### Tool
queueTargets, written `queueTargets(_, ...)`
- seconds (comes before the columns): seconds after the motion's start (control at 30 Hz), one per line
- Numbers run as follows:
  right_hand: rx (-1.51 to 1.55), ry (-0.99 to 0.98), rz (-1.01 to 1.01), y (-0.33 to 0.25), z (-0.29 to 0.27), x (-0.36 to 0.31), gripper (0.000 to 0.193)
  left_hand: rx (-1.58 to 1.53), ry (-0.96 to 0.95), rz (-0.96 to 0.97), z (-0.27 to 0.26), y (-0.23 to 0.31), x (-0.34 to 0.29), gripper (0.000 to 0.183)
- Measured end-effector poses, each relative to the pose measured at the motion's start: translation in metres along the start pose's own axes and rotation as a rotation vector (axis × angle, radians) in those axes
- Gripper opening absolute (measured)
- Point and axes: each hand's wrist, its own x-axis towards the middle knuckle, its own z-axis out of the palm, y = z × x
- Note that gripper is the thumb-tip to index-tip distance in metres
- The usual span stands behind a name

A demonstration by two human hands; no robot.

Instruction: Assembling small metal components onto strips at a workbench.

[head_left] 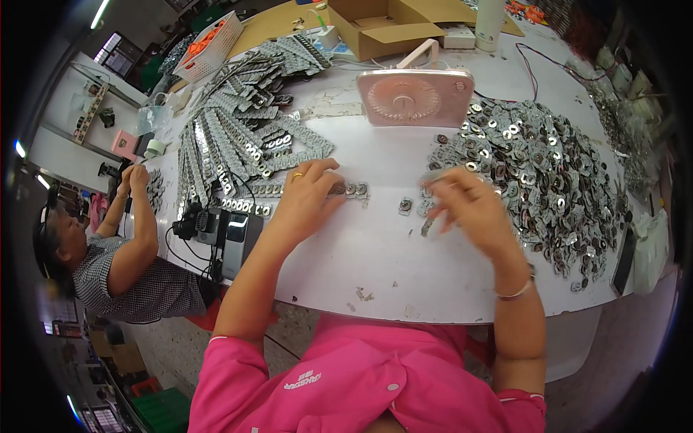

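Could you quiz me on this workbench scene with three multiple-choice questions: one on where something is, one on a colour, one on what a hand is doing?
1. Where is the big loose heap of small metal parts?
A. to the person's right
B. to the person's left
C. on the floor

2. What colour is the small desk fan at the far side of the white table?
A. blue
B. pink
C. black

3. What is the left hand doing?
A. hanging in the air
B. holding a cup
C. resting on a short row of parts on the table

Answers:
1 A, the heap spreads beyond the right hand.
2 B, its casing is pale pink.
3 C, its fingers lie on the row, palm down.
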Motion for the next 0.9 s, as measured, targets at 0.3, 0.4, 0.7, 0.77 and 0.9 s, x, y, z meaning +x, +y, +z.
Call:
queueTargets(0.3, -0.482, 0.023, -0.196, 0.022, 0.004, 0.010, 0.020, -0.444, -0.160, -0.066, -0.017, 0.029, 0.026, 0.017)
queueTargets(0.4, -0.147, 0.015, -0.114, 0.019, 0.006, 0.009, 0.021, -0.644, -0.214, -0.126, -0.020, 0.039, 0.038, 0.019)
queueTargets(0.7, -0.089, 0.029, -0.183, 0.008, 0.010, -0.001, 0.020, -0.797, -0.397, -0.216, -0.045, 0.062, 0.058, 0.018)
queueTargets(0.77, 0.038, -0.050, -0.165, 0.009, 0.008, -0.001, 0.020, -0.913, -0.223, -0.169, -0.047, 0.060, 0.053, 0.018)
queueTargets(0.9, -0.010, -0.034, -0.301, 0.023, 0.016, 0.004, 0.021, -1.378, 0.489, 0.123, -0.056, 0.064, 0.054, 0.022)
